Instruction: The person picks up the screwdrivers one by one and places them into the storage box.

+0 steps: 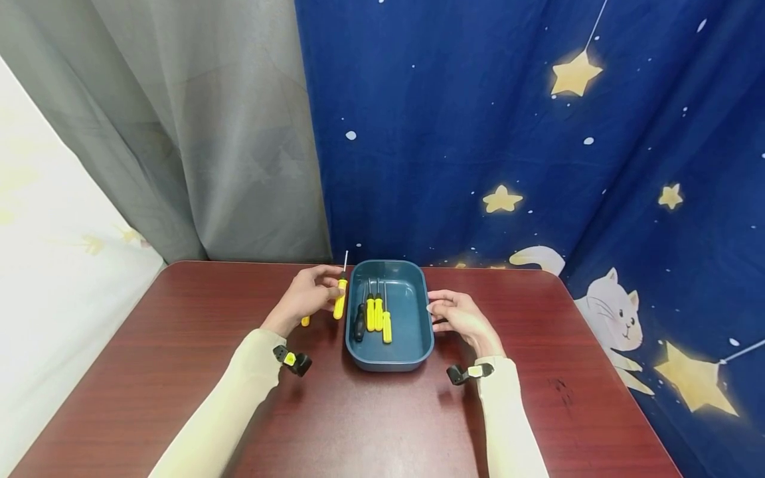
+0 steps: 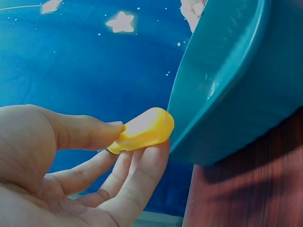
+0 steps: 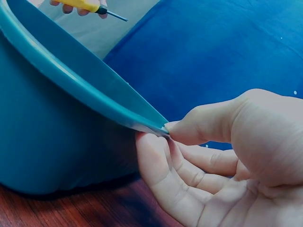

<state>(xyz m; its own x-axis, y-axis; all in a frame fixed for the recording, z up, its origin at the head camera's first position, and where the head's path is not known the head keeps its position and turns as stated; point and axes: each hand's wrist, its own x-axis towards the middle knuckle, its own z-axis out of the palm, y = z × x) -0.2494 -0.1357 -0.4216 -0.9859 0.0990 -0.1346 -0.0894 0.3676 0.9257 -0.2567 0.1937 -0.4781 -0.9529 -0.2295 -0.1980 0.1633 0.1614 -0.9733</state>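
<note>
My left hand (image 1: 309,292) pinches a yellow screwdriver (image 1: 339,305) by its handle, just outside the left rim of a blue tray (image 1: 390,364). Its shaft points toward the back. In the left wrist view the yellow handle (image 2: 147,130) sits between thumb and fingers, level with the tray's edge. On the tray's right side, my right hand (image 1: 463,317) pinches the rim, thumb on top and fingers underneath, as the right wrist view shows. Inside the tray lie several yellow-handled screwdrivers (image 1: 387,327) and one black-handled screwdriver (image 1: 360,323) at the left, their shafts toward the back.
Another yellow handle (image 1: 305,321) lies on the table, partly hidden by my left hand. The dark red table (image 1: 382,425) ends just behind the tray, where a grey curtain (image 1: 257,166) and a blue starry curtain (image 1: 430,146) hang.
</note>
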